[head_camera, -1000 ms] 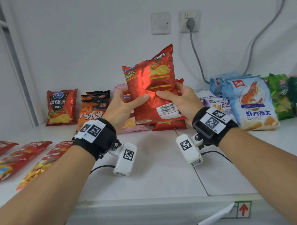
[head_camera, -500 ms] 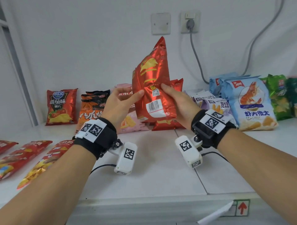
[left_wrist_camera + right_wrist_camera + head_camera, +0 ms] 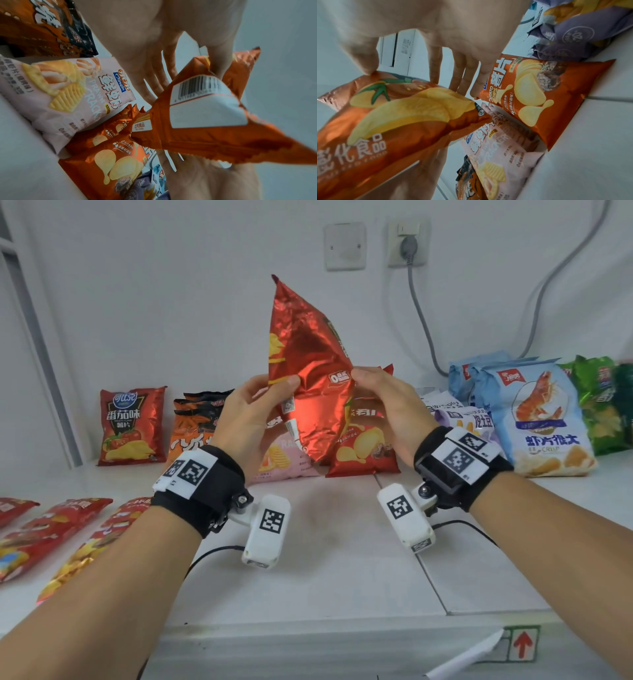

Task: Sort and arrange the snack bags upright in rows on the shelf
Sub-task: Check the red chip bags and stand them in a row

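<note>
A shiny red chip bag (image 3: 308, 364) hangs upright in the air above the white shelf (image 3: 325, 570), turned nearly edge-on to me. My left hand (image 3: 260, 405) pinches its left side, thumb in front and fingers behind. My right hand (image 3: 380, 402) pinches the right side the same way. The left wrist view shows the bag's (image 3: 205, 121) barcode side with my thumb (image 3: 219, 60) on it. In the right wrist view the printed front of the bag (image 3: 393, 121) lies under my right hand (image 3: 436, 56).
Along the back wall stand a red tomato chip bag (image 3: 132, 426), orange-black bags (image 3: 191, 433), a pink prawn cracker bag (image 3: 287, 463), a red potato chip bag (image 3: 363, 450), purple bags (image 3: 472, 419), a blue prawn bag (image 3: 544, 419) and green bags (image 3: 603, 402). Red bags (image 3: 51, 529) lie flat at left.
Both hands have turned the red bag from showing its back with the barcode to standing nearly edge-on, and its top has risen. The hands stayed in about the same place.
</note>
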A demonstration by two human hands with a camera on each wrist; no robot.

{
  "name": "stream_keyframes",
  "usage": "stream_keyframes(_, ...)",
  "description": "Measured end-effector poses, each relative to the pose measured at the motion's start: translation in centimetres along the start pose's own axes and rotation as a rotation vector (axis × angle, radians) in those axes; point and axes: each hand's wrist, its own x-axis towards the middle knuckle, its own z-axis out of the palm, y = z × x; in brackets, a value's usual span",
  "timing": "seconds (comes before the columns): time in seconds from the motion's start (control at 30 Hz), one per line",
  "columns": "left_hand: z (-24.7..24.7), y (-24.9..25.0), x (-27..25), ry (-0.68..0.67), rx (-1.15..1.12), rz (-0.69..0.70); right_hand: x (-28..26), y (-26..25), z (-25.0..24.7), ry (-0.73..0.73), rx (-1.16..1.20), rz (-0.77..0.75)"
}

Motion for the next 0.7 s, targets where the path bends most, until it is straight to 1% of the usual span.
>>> stream_keyframes(0.13, 0.4, -0.1, -0.2, 0.009, -0.059, -0.013, -0.1, 0.0, -0.1, -0.051, 0.094, 0.074)
stream_keyframes(0.2, 0.7, 0.0, -0.4, -0.020, -0.093, -0.048, -0.3, 0.2, 0.2, -0.056, 0.124, 0.143)
stream_keyframes(0.27, 1.1, 0.4, -0.7, -0.049, -0.087, -0.124, -0.6, 0.3, 0.6, -0.079, 0.138, 0.194)
stream_keyframes(0.33, 1.4, 0.8, -1.1, -0.072, -0.107, -0.228, -0.6, 0.3, 0.8, -0.093, 0.155, 0.207)
stream_keyframes(0.37, 1.5, 1.0, -1.2, -0.098, -0.116, -0.246, -0.6, 0.3, 0.8, -0.083, 0.147, 0.199)
stream_keyframes(0.43, 1.5, 1.0, -1.4, -0.177, -0.078, -0.185, -0.3, 0.2, 0.6, -0.041, 0.073, 0.155)
stream_keyframes(0.47, 1.6, 0.8, -1.4, -0.193, -0.033, -0.157, -0.3, 0.2, 0.4, -0.028, 0.026, 0.133)
stream_keyframes(0.57, 1.4, 0.3, -1.2, -0.138, 0.047, -0.146, -0.2, 0.2, 0.0, -0.012, -0.047, 0.089)
stream_keyframes(0.63, 1.1, 0.2, -0.9, -0.103, 0.035, -0.148, -0.2, 0.1, -0.1, -0.020, -0.050, 0.082)
stream_keyframes(0.7, 0.8, 0.2, -0.7, -0.080, 0.005, -0.152, -0.1, -0.1, -0.3, -0.061, -0.002, 0.097)
